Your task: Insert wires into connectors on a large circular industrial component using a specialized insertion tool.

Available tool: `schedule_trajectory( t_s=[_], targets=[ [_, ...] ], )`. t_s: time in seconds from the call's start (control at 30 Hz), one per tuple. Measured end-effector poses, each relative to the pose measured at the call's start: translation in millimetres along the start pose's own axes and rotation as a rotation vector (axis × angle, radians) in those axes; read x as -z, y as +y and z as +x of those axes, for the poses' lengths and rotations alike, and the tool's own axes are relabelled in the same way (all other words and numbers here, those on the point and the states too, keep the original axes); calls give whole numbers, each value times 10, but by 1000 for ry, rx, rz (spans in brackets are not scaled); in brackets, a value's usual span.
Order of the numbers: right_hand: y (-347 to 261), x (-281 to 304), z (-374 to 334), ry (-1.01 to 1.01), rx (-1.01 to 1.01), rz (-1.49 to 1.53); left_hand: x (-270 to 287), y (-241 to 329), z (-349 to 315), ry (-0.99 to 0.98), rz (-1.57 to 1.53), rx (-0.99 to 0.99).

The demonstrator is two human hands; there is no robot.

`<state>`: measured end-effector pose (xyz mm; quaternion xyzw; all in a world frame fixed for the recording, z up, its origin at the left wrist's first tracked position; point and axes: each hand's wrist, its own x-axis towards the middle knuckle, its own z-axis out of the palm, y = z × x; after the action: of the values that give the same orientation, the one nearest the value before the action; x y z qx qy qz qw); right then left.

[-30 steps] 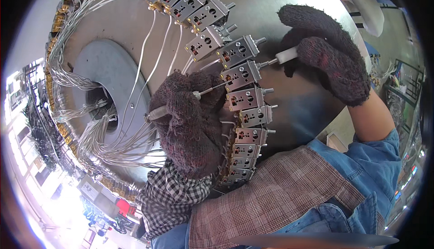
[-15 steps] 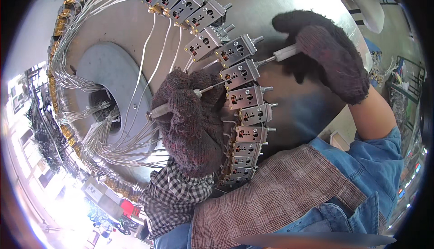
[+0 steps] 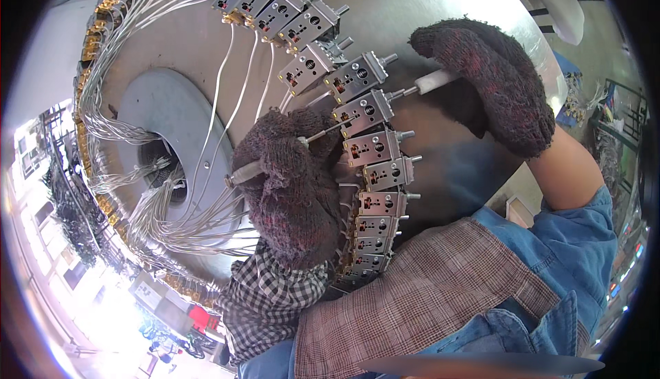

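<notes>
My left hand (image 3: 289, 193), in a dark knitted glove, is closed around a thin screwdriver (image 3: 245, 173) with a pale handle. Its shaft runs right, and the tip meets the face of a small metal thermostat-like unit (image 3: 364, 113); whether it sits in a screw cannot be made out. In a matching glove, my right hand (image 3: 491, 87) grips a white-handled driver (image 3: 434, 81). That driver's end lines up with the spindle sticking out of the same unit. Fingertips of both hands are mostly hidden by the gloves.
Similar units (image 3: 313, 25) stand in a curved row along the round metal table (image 3: 447, 172). White wires (image 3: 165, 224) run from them into a grey ring (image 3: 155, 97) with a central hole. Brass-coloured parts (image 3: 89, 49) line the far left rim.
My right hand has rolled over the white-handled driver, its thumb side turning away from view. The left hand and its screwdriver stay almost where they were, at the same unit.
</notes>
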<state>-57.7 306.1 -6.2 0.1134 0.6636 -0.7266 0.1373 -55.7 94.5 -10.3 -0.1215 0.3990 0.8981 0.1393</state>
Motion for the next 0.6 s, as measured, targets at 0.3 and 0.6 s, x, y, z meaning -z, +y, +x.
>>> schedule_trajectory(
  t_s=[0.3,0.6],
  targets=[
    [-25,11,-15,38,-81,67,9,12,-12,-4,90,16],
    [90,50,-46,-33,68,55,-13,2,-36,167,20,38]
  ],
)
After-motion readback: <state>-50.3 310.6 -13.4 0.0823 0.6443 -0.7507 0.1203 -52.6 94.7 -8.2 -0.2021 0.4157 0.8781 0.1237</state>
